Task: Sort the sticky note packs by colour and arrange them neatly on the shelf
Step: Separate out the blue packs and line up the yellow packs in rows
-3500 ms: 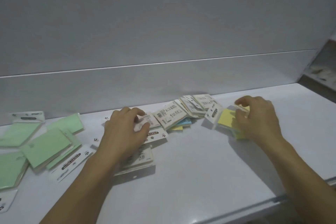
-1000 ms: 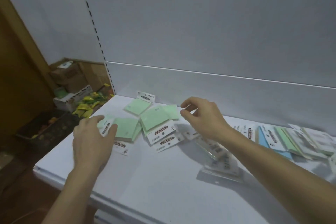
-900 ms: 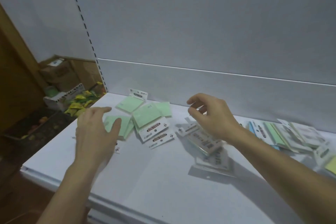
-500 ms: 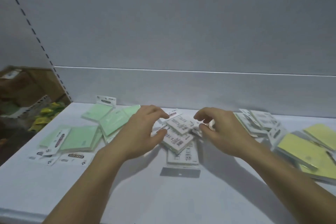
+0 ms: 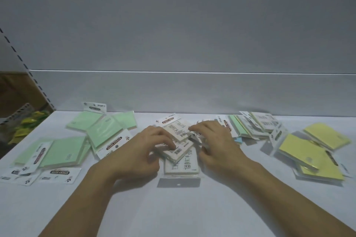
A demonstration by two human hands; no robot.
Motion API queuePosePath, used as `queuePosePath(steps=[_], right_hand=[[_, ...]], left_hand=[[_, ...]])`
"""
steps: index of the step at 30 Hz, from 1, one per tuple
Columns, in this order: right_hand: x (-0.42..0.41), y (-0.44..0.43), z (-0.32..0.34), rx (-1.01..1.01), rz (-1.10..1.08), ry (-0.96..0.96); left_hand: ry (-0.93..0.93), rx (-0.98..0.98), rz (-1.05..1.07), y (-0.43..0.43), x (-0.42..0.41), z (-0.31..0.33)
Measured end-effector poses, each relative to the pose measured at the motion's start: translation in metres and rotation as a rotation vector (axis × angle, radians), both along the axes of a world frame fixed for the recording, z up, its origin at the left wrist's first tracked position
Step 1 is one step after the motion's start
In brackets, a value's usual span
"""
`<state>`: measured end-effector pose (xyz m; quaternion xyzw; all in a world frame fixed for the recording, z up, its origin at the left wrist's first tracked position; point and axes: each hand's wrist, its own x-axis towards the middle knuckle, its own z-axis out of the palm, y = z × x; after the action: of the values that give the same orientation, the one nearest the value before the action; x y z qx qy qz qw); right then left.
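Five green packs (image 5: 63, 152) lie left, three yellow packs (image 5: 304, 152) right. Three face-down packs (image 5: 181, 161) sit centre; the right-centre heap (image 5: 256, 125) is too overlapped to count. Two hands (image 5: 138, 152).

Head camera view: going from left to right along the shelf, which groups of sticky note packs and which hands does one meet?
Green packs → left hand → face-down packs → right hand → mixed fanned packs → yellow packs.

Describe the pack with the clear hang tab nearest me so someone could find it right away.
On the white shelf, find the pile of face-down packs between the left hand and the right hand. The bottom pack lies closest to the front edge; only its clear hang tab, with a punched hole, points toward the viewer.
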<state>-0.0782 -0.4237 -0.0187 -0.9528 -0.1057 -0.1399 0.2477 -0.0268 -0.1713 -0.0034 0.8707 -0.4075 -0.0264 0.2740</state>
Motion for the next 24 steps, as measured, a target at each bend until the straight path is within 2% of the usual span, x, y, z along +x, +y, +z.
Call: queuePosePath(steps=[7,11,16,21,24], right_hand=[[-0.007,-0.005,0.011,0.026,0.128,0.054],[-0.008,-0.015,0.02,0.012,0.254,0.136],[-0.012,-0.014,0.024,0.048,0.346,0.154],[-0.023,0.003,0.022,-0.19,0.419,0.199],[-0.021,0.008,0.016,-0.211,0.415,0.111]], left_hand=[[-0.086,-0.057,0.004,0.002,0.01,-0.007],[-0.174,-0.275,0.111,0.007,0.01,0.003],[-0.085,-0.526,0.374,0.01,0.013,0.008],[-0.033,-0.598,0.439,0.012,0.016,0.004],[-0.029,-0.617,0.448,0.012,0.016,0.005]])
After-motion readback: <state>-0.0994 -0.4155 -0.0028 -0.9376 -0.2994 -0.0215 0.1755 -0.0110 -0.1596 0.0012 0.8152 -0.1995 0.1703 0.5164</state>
